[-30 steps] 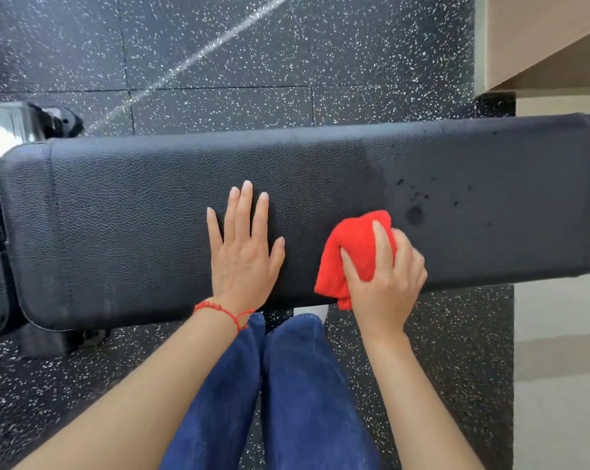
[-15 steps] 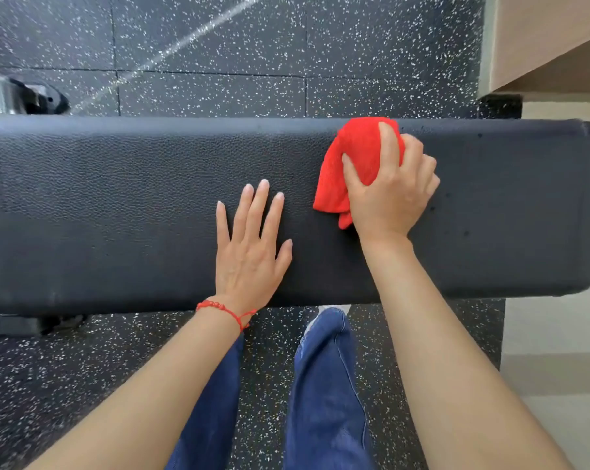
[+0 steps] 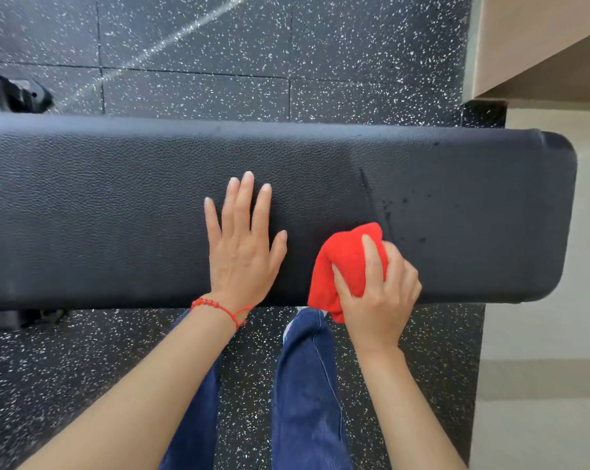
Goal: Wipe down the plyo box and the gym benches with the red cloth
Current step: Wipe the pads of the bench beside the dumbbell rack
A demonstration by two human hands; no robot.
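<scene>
1. A person is standing over a black padded gym bench (image 3: 117, 212) that is running crosswise in front of them, with both bare forearms reaching down to it.
2. The left hand (image 3: 242, 252) is lying flat on the bench pad, palm down, fingers straight and slightly spread, holding nothing.
3. A red string bracelet (image 3: 219, 307) is sitting around the left wrist, just over the near edge of the pad.
4. The right hand (image 3: 376, 293) is gripping the red cloth (image 3: 344, 259), with its thumb and fingers curling around the bunched fabric.
5. The cloth is pressing against the pad just to the right of the left hand, close to the near edge, and a fold of it is hanging below the right hand's thumb.
6. Just beyond the right hand's fingers, a dark wet streak (image 3: 371, 195) is running diagonally across the pad, and small dark droplets (image 3: 405, 200) are dotting the surface to the right of it.
7. Below the hands, legs in blue jeans (image 3: 307, 401) are standing on black rubber flooring (image 3: 202, 45) with white speckles.
8. Far off to the right of the right hand, the bench's rounded end is stopping beside a pale floor (image 3: 541, 418).
</scene>
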